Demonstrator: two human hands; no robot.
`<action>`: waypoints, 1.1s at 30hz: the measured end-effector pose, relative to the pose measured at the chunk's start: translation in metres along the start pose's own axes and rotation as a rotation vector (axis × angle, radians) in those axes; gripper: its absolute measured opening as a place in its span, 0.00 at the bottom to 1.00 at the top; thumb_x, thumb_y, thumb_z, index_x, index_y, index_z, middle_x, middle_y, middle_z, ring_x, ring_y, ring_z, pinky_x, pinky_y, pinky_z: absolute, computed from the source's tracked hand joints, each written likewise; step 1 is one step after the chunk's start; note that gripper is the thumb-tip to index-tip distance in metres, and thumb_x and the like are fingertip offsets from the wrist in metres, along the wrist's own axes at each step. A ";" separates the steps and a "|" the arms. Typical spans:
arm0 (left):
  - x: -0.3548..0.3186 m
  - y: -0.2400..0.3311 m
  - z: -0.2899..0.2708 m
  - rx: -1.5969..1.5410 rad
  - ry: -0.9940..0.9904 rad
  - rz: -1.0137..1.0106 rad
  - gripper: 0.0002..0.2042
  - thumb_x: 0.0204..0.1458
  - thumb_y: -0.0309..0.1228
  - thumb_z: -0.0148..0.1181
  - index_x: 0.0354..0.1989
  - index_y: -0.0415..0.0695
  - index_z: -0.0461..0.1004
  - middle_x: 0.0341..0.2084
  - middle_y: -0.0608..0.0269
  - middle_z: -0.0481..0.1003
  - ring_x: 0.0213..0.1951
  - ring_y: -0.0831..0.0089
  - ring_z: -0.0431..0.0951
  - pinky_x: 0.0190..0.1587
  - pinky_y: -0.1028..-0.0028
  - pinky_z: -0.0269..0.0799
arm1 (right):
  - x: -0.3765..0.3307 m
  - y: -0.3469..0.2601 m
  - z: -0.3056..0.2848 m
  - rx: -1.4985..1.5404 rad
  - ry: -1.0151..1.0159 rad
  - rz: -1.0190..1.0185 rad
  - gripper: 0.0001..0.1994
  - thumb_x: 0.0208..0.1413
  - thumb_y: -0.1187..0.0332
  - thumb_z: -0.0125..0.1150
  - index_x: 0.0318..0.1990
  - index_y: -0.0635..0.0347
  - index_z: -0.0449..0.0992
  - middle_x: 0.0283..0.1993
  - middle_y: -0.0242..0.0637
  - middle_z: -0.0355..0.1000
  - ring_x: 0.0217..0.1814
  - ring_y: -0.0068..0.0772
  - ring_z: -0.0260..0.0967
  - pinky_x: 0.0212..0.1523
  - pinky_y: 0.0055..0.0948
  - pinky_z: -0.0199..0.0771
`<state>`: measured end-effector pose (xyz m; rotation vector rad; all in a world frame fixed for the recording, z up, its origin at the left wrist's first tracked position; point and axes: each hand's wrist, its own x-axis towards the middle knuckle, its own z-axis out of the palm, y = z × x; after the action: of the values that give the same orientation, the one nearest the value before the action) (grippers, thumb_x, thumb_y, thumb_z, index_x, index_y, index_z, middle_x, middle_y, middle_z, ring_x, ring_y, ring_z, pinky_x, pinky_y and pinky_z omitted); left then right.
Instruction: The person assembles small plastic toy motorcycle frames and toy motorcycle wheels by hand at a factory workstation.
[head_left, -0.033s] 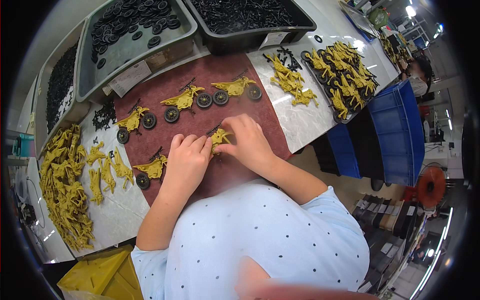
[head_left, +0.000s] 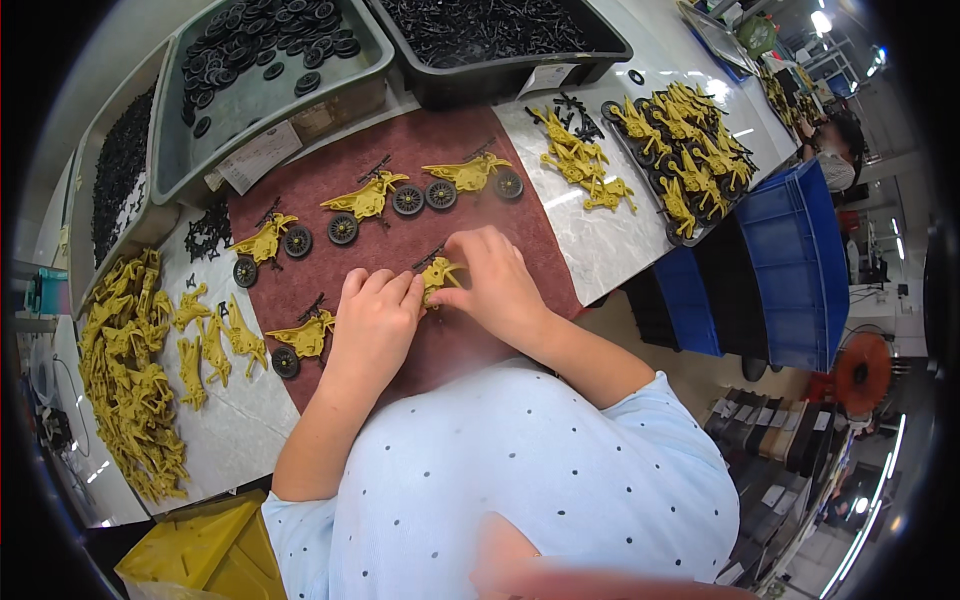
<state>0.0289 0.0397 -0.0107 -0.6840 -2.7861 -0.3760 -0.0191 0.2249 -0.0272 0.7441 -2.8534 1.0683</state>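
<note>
Between my hands is a yellow toy motorcycle body (head_left: 438, 274) with a black handlebar piece at its top. My right hand (head_left: 497, 287) pinches it from the right with thumb and fingers. My left hand (head_left: 377, 318) is closed at its left end, fingers together and covering part of it. Left of that hand lies another yellow body (head_left: 303, 336) with a black wheel (head_left: 286, 362) beside it. Farther up the maroon cloth (head_left: 415, 140) rest three more toy motorcycles (head_left: 365, 200), each with two black wheels.
A grey bin (head_left: 375, 80) of black wheels and a dark bin (head_left: 440, 88) of small black parts stand at the back. Yellow bodies are heaped (head_left: 125, 380) at the left. A tray of toy motorcycles (head_left: 690, 150) sits at the right, above blue crates (head_left: 790, 260).
</note>
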 end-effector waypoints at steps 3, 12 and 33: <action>0.000 0.002 0.001 0.025 0.029 0.013 0.13 0.45 0.27 0.60 0.39 0.35 0.79 0.38 0.57 0.79 0.41 0.68 0.76 0.49 0.66 0.65 | 0.002 0.000 0.003 -0.051 -0.007 -0.010 0.40 0.37 0.60 0.76 0.59 0.60 0.62 0.51 0.45 0.65 0.52 0.49 0.64 0.52 0.42 0.65; -0.001 0.005 0.006 0.093 -0.038 -0.012 0.16 0.39 0.27 0.66 0.40 0.37 0.78 0.37 0.58 0.79 0.41 0.65 0.77 0.49 0.64 0.67 | 0.011 -0.016 -0.002 -0.196 -0.202 0.068 0.41 0.40 0.59 0.73 0.60 0.68 0.59 0.51 0.48 0.65 0.54 0.52 0.63 0.52 0.45 0.65; -0.001 0.001 0.013 -0.157 0.040 -0.154 0.10 0.45 0.24 0.62 0.37 0.36 0.79 0.35 0.58 0.77 0.38 0.65 0.75 0.48 0.64 0.66 | 0.019 -0.004 -0.004 -0.058 -0.302 0.150 0.37 0.43 0.59 0.73 0.59 0.66 0.63 0.49 0.47 0.67 0.54 0.46 0.62 0.53 0.41 0.61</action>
<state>0.0284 0.0443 -0.0227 -0.4890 -2.8007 -0.6377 -0.0343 0.2166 -0.0185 0.7572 -3.2252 0.9552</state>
